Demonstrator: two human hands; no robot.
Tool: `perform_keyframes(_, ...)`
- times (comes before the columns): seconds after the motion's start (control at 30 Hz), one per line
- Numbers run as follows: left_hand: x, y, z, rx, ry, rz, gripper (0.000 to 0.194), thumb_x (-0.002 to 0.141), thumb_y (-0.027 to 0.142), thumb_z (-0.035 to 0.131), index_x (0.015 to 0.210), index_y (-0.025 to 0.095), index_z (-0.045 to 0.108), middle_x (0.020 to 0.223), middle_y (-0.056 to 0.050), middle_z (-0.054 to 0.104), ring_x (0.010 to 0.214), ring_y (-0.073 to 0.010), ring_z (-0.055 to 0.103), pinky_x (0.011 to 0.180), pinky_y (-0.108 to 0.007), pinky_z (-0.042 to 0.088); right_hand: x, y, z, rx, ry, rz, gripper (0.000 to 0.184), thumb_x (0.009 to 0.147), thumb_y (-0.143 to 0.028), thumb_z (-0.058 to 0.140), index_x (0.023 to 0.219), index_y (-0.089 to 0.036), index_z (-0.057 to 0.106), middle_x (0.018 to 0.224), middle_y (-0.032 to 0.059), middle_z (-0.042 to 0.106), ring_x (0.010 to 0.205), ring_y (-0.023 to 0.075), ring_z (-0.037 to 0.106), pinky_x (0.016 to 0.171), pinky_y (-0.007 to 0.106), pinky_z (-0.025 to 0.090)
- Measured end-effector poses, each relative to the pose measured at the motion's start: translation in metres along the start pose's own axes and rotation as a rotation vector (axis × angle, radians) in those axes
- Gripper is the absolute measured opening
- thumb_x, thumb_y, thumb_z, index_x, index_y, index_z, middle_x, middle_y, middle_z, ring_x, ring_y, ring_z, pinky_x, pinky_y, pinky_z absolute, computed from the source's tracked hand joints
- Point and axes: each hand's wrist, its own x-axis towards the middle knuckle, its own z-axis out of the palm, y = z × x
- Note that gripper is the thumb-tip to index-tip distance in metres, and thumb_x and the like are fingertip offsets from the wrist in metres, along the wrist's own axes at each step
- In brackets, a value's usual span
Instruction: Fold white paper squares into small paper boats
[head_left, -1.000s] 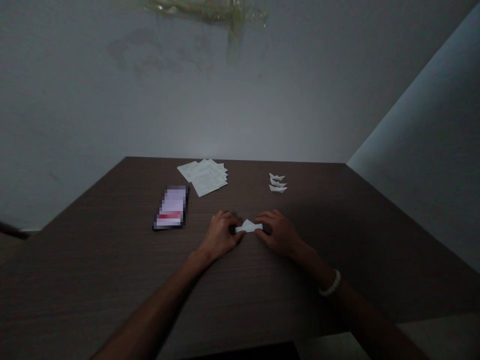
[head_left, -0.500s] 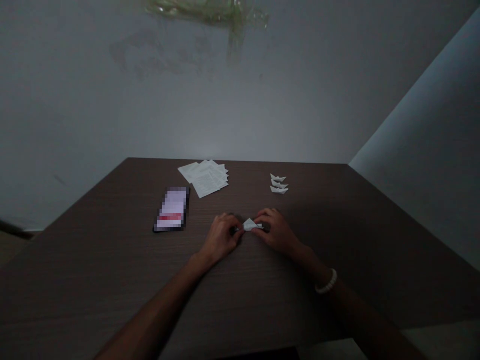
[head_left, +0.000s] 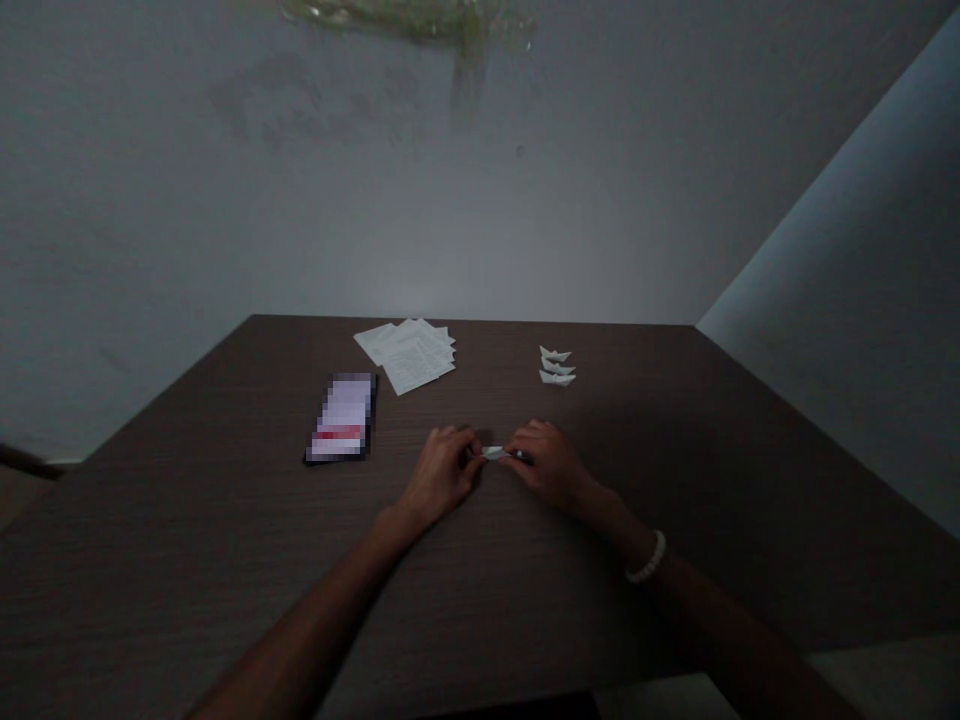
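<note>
A small folded white paper [head_left: 493,453] is pinched between my two hands just above the brown table. My left hand [head_left: 445,465] grips its left end, fingers closed. On its right end, thumb and fingers of my right hand [head_left: 549,462] are closed too; a bead bracelet circles that wrist. Only a narrow strip of the paper shows between the fingertips, so its full shape is hidden. Beyond my right hand, three small white paper boats [head_left: 557,367] sit in a close column.
Several overlapping printed paper sheets [head_left: 409,355] lie near the far edge of the table [head_left: 225,540]. A phone [head_left: 342,418] with a lit, blurred screen lies left of my left hand. A grey wall [head_left: 480,220] rises behind the table.
The peak of the folded paper that stood up between my hands no longer shows; the paper now appears as a flatter, narrow strip. Both hands keep their hold in nearly the same place.
</note>
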Motion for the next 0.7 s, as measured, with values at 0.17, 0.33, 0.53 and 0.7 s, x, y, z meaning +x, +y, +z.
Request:
perform_keyframes(0.17, -0.001, 0.000, -0.003, 0.117, -0.047, 0.133, 0.013, 0.089, 0.020, 0.053, 0.088, 0.019, 0.066, 0.084, -0.005, 0.065, 0.086, -0.0211, 0.053, 0.078, -0.034, 0.037, -0.002, 0.005, 0.002, -0.023, 0.029, -0.068, 0.011, 0.088, -0.022, 0.062, 0.086, -0.020, 0.072, 0.084, 0.0042, 0.068, 0.080, 0.0176, 0.053, 0.075, 0.031, 0.040)
perform_keyframes(0.33, -0.002, 0.002, -0.005, 0.310, -0.091, 0.229, 0.023, 0.094, 0.023, 0.047, 0.088, 0.019, 0.069, 0.085, -0.008, 0.064, 0.088, -0.0231, 0.050, 0.075, -0.036, 0.035, -0.006, 0.010, 0.003, -0.036, 0.017, -0.100, 0.016, 0.089, -0.014, 0.058, 0.091, -0.020, 0.072, 0.086, 0.0043, 0.068, 0.080, 0.0164, 0.055, 0.074, 0.028, 0.044)
perform_keyframes(0.53, -0.001, 0.001, -0.006, 0.357, -0.133, 0.261, 0.023, 0.093, 0.020, 0.046, 0.086, 0.019, 0.069, 0.085, -0.009, 0.062, 0.088, -0.0229, 0.049, 0.074, -0.036, 0.035, -0.012, 0.014, 0.000, -0.114, -0.049, -0.157, 0.025, 0.089, -0.008, 0.052, 0.102, -0.020, 0.070, 0.093, 0.0055, 0.068, 0.084, 0.0165, 0.057, 0.075, 0.027, 0.046)
perform_keyframes(0.7, 0.000, -0.002, -0.008, 0.351, -0.172, 0.306, 0.020, 0.091, 0.017, 0.049, 0.087, 0.019, 0.068, 0.089, -0.008, 0.062, 0.088, -0.0226, 0.048, 0.075, -0.035, 0.035, -0.014, 0.018, -0.004, -0.197, -0.148, -0.230, 0.035, 0.085, -0.001, 0.050, 0.110, -0.019, 0.066, 0.106, 0.0075, 0.068, 0.091, 0.0188, 0.058, 0.078, 0.029, 0.048)
